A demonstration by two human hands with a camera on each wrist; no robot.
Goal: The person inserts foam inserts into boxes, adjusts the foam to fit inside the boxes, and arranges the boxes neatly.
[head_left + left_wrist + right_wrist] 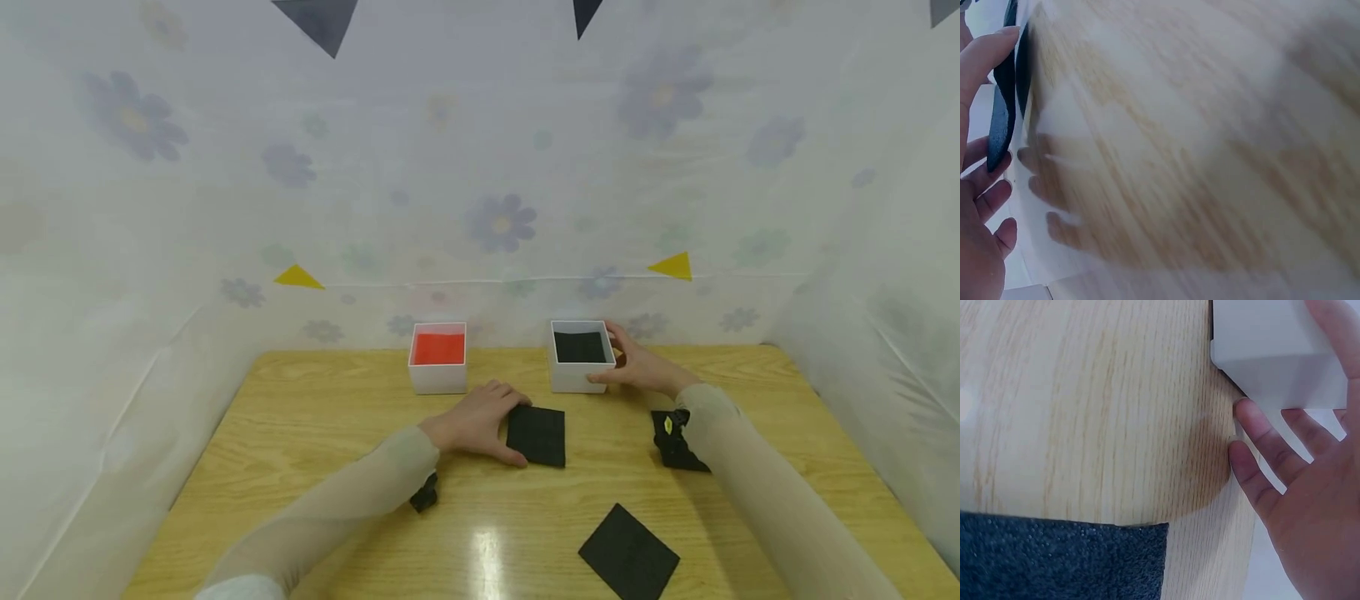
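I am pinching a flat black foam square (pixel 536 435) mid-bench with my left hand (pixel 474 421); my right hand (pixel 641 367) is cupping the white black-lined box (pixel 577 358) near the far edge. No writing readable.

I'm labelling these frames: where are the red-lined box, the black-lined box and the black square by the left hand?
Red-lined box (pixel 438 348): head view, on its red inside.
Black-lined box (pixel 576 380): head view, on its white front wall.
Black square (pixel 537 435): head view, on its top face.
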